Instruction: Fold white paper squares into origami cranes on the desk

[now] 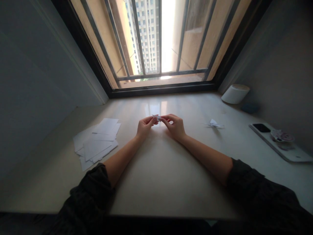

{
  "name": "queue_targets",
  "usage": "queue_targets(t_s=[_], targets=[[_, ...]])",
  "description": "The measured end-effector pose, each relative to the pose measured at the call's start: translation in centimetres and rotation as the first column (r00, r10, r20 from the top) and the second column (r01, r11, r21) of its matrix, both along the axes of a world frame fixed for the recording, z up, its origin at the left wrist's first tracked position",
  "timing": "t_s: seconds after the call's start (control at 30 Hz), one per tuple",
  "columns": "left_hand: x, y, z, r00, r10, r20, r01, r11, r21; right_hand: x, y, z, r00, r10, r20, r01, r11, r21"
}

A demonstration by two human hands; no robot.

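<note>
At the near edge of the pale surface (168, 186), two dark sleeves (91, 182) are pushed up toward the elbows, and the bare forearms (126, 155) slant forward and inward, meeting near the middle. A loose pile of white sheets (100, 143) lies beside the left forearm. On the right side rests a phone (266, 138) with a round attachment (282, 136) on its back.

Farther in, the left hand (145, 126) and right hand (177, 125) face each other with fingers curled, each grip pinching the small folded paper (156, 117) between them; its exact shape is hard to make out at this size. Right of the hands, well apart, sits a white folded paper figure (214, 124). Beyond it, a white container (235, 94) stands near the wall, and the barred window (161, 91) closes the far side.
</note>
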State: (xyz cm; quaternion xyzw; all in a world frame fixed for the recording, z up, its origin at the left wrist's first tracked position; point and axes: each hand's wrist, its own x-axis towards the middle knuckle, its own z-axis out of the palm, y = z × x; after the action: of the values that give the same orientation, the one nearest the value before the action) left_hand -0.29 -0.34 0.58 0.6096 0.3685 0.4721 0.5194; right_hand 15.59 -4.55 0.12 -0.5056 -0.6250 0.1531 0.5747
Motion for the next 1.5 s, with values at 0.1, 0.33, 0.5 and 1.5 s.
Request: queue_targets(t_s=[0.1, 0.33, 0.5, 1.5], targets=[[0.1, 0.0, 0.0, 1.000, -0.013, 0.008, 0.013, 1.000, 0.026, 0.1, 0.0, 0.1, 1.000, 0.007, -0.013, -0.007, 1.000, -0.010], [0.2, -0.2, 0.2, 1.000, 0.004, -0.017, -0.004, 1.000, 0.025, 0.2, 0.1, 0.1, 1.000, 0.010, -0.011, -0.011, 0.999, -0.039], [0.2, -0.1, 0.2, 0.999, 0.026, -0.022, -0.026, 1.000, 0.016, 0.0, 0.1, 0.0, 0.998, 0.007, 0.060, -0.005, 0.999, -0.034], [0.1, -2.0, 1.2, 0.953, 0.189, -0.238, -0.084, 0.916, 0.391, 0.1, 1.1, -0.4, 0.831, 0.261, -0.491, -0.400, 0.894, -0.201]])
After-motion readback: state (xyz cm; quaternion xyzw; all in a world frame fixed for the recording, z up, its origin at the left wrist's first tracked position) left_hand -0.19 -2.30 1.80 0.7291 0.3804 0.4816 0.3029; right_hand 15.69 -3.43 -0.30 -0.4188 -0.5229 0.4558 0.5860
